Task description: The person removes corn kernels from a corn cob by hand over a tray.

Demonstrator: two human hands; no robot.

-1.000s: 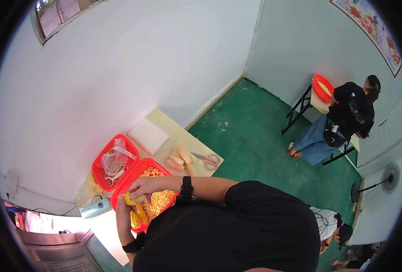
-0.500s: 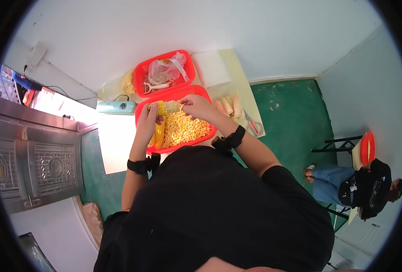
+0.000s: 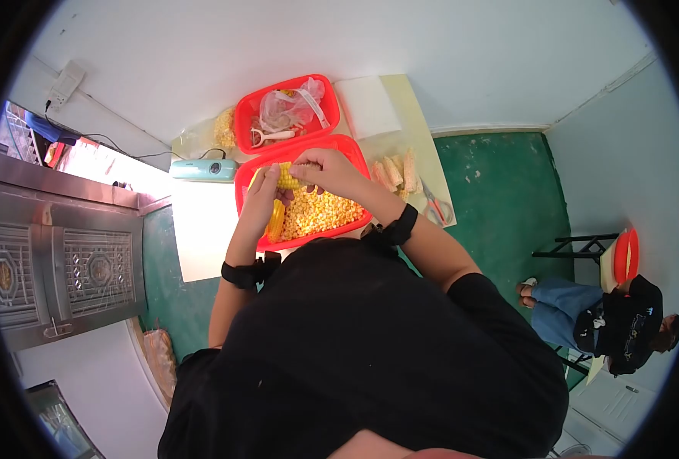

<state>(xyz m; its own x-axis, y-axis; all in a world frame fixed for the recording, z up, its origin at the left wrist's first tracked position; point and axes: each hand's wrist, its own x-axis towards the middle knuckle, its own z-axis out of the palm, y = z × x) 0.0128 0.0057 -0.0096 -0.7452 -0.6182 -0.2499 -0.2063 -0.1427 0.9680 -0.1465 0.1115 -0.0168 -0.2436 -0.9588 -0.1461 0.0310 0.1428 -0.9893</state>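
Corn cob [image 3: 287,179] above the red tub [image 3: 365,170], clasped at one end by the left hand [image 3: 261,190]; the right hand [image 3: 326,170] covers the other, its grip unclear. Probably light and stiff, best held by the ends.

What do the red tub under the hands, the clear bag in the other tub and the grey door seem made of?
Red tub: probably plastic, smooth and glossy, from its even colour and moulded rim. Clear bag: likely thin plastic film, being see-through and crumpled. Grey door: looks like metal, perhaps steel, from its sheen and patterned panels, though a coating is possible.
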